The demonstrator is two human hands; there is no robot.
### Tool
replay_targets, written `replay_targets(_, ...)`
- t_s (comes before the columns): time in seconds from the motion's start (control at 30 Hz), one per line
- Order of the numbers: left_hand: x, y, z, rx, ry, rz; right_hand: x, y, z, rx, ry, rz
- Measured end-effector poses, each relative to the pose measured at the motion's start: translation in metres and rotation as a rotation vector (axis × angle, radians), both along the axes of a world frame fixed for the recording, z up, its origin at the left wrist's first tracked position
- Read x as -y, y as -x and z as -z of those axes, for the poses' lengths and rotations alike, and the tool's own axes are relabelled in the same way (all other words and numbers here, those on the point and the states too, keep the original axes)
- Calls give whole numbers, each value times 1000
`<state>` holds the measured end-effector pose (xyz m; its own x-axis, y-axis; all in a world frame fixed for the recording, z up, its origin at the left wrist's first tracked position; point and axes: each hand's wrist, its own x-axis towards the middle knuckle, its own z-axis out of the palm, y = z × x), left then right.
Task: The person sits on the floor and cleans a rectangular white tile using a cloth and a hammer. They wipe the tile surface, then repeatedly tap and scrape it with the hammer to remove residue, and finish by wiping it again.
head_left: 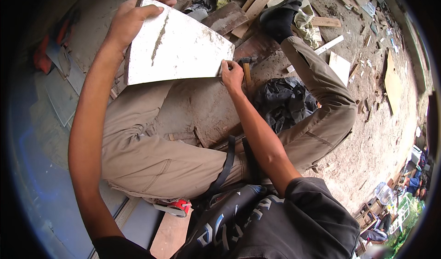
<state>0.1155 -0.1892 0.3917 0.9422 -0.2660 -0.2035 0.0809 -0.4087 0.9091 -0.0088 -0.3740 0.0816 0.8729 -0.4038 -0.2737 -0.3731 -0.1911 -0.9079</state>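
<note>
A flat white board (177, 45) with brown scuffs and one long dark streak is held up over my bent legs. My left hand (133, 20) wraps round its upper left edge, thumb on the white face and fingers behind. At the board's lower right corner, my right hand (233, 76) pinches the edge between thumb and fingers. Just beyond that hand is what looks like a hammer (247, 70), with a dark head and wooden handle, partly hidden. A crumpled black plastic bag (282, 100) lies right of my right forearm.
Wood scraps (225, 17) are heaped past the board. A pale offcut (339, 68) and a long thin wood piece (393, 82) lie on the dusty floor at right. Grey panels (57, 93) lie at left. Near my hip are a red and silver object (179, 207) and a wooden plank (171, 233).
</note>
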Motion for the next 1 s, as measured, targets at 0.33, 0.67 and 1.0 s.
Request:
replay_targets(0.33,-1,-4,3,-49,36,30,2,-7,-1,-69,209,-114)
replay_targets(0.67,2,-2,2,-14,19,30,-1,1,16,38,290,-137)
replay_targets(1.0,6,0,-2,-35,-3,24,-6,-2,15,-22,294,-108)
